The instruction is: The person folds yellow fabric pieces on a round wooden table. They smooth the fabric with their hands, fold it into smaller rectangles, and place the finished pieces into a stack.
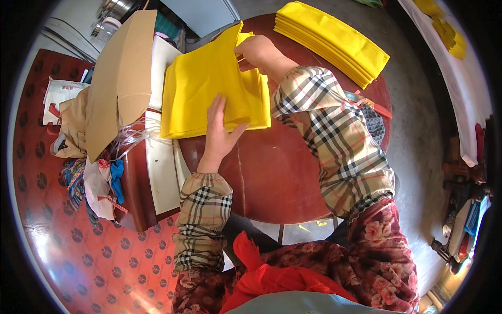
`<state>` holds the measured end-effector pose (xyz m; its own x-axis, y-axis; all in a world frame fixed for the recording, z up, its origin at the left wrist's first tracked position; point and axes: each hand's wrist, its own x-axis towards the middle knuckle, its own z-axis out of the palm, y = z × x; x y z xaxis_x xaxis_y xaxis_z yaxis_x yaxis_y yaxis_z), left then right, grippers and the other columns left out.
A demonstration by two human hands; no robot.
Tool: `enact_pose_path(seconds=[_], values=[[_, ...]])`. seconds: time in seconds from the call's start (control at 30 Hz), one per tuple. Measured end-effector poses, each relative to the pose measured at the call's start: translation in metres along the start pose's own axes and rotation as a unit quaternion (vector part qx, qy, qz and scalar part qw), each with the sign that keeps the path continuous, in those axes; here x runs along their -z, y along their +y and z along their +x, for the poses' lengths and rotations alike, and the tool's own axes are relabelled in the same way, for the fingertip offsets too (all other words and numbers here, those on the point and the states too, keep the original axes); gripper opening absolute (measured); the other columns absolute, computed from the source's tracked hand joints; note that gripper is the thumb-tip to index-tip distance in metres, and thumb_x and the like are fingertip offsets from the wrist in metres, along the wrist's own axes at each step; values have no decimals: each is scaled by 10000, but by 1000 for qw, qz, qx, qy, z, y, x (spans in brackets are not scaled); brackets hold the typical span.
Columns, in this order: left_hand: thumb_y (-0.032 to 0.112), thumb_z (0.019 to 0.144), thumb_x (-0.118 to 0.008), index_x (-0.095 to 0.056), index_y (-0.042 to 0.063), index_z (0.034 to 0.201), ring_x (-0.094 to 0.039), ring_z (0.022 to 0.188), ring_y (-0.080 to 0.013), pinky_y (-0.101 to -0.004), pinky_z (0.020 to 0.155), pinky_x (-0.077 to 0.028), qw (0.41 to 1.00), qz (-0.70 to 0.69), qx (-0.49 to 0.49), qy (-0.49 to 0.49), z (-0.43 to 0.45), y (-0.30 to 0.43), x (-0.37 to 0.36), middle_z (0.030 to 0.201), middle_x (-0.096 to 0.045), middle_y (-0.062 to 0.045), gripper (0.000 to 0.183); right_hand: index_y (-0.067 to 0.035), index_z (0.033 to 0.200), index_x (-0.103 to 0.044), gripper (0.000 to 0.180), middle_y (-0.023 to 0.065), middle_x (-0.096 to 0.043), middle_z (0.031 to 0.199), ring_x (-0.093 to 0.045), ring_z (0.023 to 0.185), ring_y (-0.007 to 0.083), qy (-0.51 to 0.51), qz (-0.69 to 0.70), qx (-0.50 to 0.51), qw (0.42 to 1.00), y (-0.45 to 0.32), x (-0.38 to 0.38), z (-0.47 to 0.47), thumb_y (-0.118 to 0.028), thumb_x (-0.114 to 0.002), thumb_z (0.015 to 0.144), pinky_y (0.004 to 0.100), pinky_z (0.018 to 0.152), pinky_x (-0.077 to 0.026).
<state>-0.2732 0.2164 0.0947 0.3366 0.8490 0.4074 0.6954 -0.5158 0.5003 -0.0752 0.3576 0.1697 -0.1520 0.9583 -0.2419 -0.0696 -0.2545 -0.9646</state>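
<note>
A pile of yellow fabric pieces [196,90] lies on the round dark red table [274,172], at its far left part. My left hand [219,131] rests on the near edge of the pile, palm down, fingers and thumb spread. At the far right edge of the pile, my right hand [257,51] has its fingers curled on a lifted, turned-over part of the top yellow piece. Its fingertips are partly hidden behind the cloth. A second stack of folded yellow fabric [331,41] lies at the table's far right edge.
An open cardboard box [121,74] stands left of the pile, with clear plastic strips [131,137] by it. Clothes [100,184] hang from the red-brown furniture at left. Behind my right sleeve sit a dark textured item [372,121] and a red-handled object [382,110].
</note>
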Motion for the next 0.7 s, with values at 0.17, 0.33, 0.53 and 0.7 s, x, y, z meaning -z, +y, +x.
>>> enact_pose_path(seconds=[0.17,0.33,0.53,0.7], values=[[192,806,-790,-387,-37,1429,-425,1355,-374,-441,1117,-359,999,2,17,42,4,11,1,1474,-417,-237,776,65,937,-678,190,120,-724,887,-725,679,218,2,18,1,1000,-10,-8,-11,-86,-566,908,294,593,-598],[207,803,-796,-417,-34,1403,-457,1328,-363,-429,1098,-375,997,-31,19,66,14,17,8,1436,-465,-221,749,56,930,-682,191,118,-724,841,-724,670,220,5,12,8,1000,-5,-8,-5,-92,-562,916,293,590,-593],[195,732,-842,-411,-20,1410,-501,1265,-376,-426,1062,-419,998,29,-11,60,18,26,8,1387,-502,-217,831,36,935,-686,216,110,-730,803,-731,650,204,16,43,2,999,3,-10,4,-136,-555,939,278,530,-558],[78,830,-694,-383,-29,1432,-492,1303,-382,-417,1092,-390,994,24,26,103,18,23,2,1413,-495,-232,686,34,939,-668,233,98,-734,794,-736,660,182,7,20,2,1000,2,-10,4,-160,-540,958,261,458,-504]])
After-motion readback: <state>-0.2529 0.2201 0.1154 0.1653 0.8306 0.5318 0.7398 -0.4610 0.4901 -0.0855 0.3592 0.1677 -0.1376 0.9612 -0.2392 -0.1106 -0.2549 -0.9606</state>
